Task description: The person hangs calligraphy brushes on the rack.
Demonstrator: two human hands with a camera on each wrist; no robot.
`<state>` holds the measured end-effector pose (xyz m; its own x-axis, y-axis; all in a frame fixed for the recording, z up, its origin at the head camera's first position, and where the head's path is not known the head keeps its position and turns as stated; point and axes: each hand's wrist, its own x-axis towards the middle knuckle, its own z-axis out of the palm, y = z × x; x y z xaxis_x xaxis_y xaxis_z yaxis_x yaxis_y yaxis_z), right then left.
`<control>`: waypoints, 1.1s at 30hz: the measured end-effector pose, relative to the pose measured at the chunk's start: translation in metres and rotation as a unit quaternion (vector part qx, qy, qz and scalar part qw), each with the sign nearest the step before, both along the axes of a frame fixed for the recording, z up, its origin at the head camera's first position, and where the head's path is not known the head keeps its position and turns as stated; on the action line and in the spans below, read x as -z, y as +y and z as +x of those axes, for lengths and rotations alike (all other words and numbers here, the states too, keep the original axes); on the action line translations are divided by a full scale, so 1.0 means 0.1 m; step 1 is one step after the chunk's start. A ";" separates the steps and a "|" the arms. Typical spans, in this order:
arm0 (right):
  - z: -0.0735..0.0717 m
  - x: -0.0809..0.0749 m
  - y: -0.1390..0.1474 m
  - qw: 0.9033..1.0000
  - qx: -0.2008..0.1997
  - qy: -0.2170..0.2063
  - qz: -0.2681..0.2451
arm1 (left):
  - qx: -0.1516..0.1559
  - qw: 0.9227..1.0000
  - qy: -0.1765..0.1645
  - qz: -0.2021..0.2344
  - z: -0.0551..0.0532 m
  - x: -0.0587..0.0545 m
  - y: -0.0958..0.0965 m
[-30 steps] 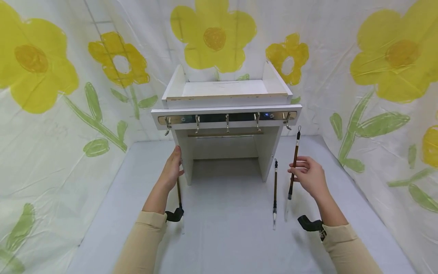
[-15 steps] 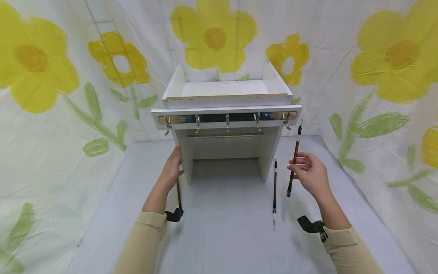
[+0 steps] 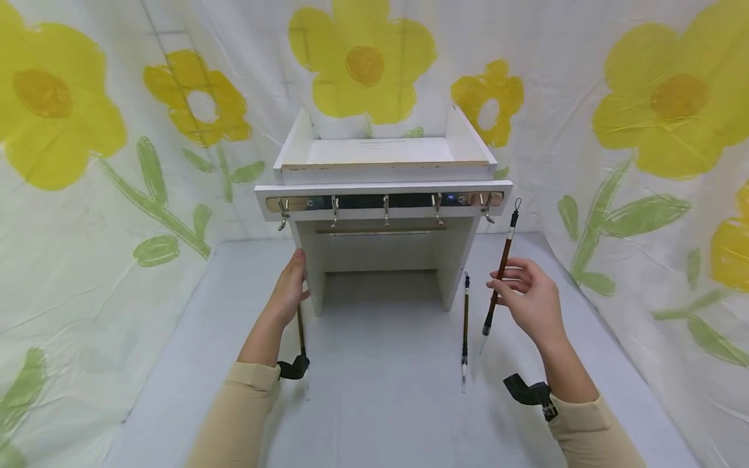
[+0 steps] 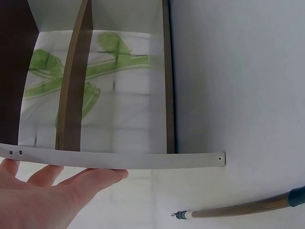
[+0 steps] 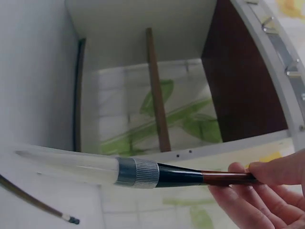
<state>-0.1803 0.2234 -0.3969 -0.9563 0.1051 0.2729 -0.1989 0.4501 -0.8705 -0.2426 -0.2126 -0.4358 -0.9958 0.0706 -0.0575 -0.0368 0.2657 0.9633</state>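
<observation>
My right hand (image 3: 529, 302) pinches the brown handle of a calligraphy brush (image 3: 508, 246) between thumb and fingers. The brush is tilted, its hanging loop up beside the rightmost hook (image 3: 487, 209) and its bristle end down. In the right wrist view, a clear cap (image 5: 76, 167) covers its pale bristles. My left hand (image 3: 287, 289) rests against the outer side of the white rack's left panel (image 3: 311, 266), thumb and fingers extended. A second brush (image 3: 465, 318) lies right of the rack, and a third brush (image 4: 248, 206) lies beside the left hand, partly hidden by the wrist in the head view.
The white rack (image 3: 386, 174) stands at the back of the table (image 3: 380, 396), with several metal hooks along its front rail and a tray-like top. A flower-printed sheet (image 3: 263, 65) hangs behind and at both sides. Each wrist carries a black camera mount (image 3: 526, 392).
My right hand has lifted the brush slightly and tilted it more, its loop end moving up and right and its capped end leftward. My left hand stays at the panel.
</observation>
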 end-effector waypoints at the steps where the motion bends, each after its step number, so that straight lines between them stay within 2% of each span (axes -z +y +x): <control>1: 0.01 -0.01 0.00 1.000 0.001 0.003 0.001 | 0.000 1.000 0.000 -0.001 0.00 0.00 0.00; 11: 0.12 -0.07 -0.05 1.000 -0.008 0.023 -0.003 | 0.001 1.000 0.008 -0.003 0.01 -0.01 0.02; 24: 0.26 -0.20 -0.14 0.997 -0.013 0.073 0.008 | -0.001 1.000 0.005 -0.007 0.00 0.02 0.00; 28: 0.29 -0.22 -0.18 0.996 -0.023 0.089 -0.002 | 0.000 1.000 0.003 0.000 -0.02 0.00 0.00; 33: 0.29 -0.24 -0.23 0.994 -0.037 0.106 -0.017 | 0.004 1.000 -0.004 0.031 -0.02 0.00 0.00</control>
<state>-0.1510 0.2006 -0.3725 -0.8832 0.0488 0.4665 -0.4110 0.3988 -0.8198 -0.2446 -0.2125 -0.4354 -0.9948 0.0818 -0.0604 -0.0424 0.2066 0.9775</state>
